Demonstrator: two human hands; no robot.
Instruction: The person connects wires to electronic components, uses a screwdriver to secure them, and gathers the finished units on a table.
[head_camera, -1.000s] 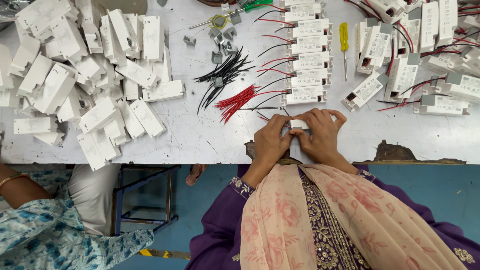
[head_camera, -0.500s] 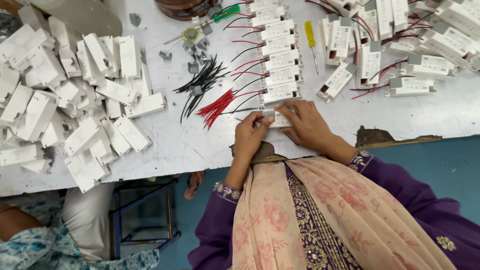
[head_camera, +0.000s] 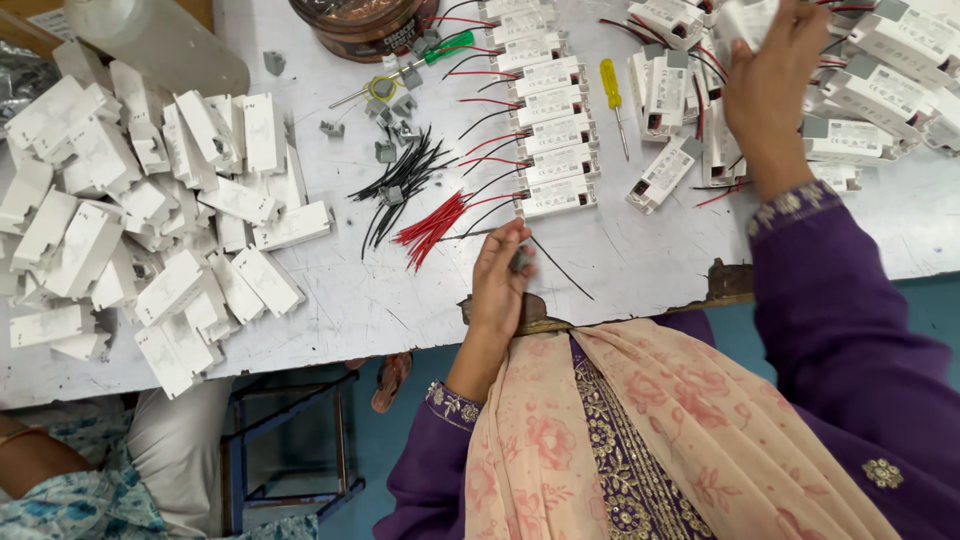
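A moment ago both of your hands were close together near the tabletop edge, working on one small white box. Now they are far apart. Your right hand (head_camera: 770, 75) has gone up to the pile of white boxes with wires (head_camera: 860, 95) at the top right. Its fingers are curled on one white box (head_camera: 748, 18) there, gripping it. Your left hand (head_camera: 503, 275) stayed near the edge of the white tabletop (head_camera: 640, 265). Its fingers are bent around a small dark part (head_camera: 520, 260); it is too blurry to tell what it is. A thin black wire (head_camera: 560, 268) lies just beside that hand.

Count with me. One neat row of about eight finished boxes (head_camera: 548, 110) runs up the middle, each with wires. There is one bunch of red wires (head_camera: 432, 225) and one bunch of black wires (head_camera: 405, 180). One yellow screwdriver (head_camera: 612, 95) and one green screwdriver (head_camera: 425, 60) lie near the row. The heap of empty white cases (head_camera: 150, 220) on the left holds too many to count.
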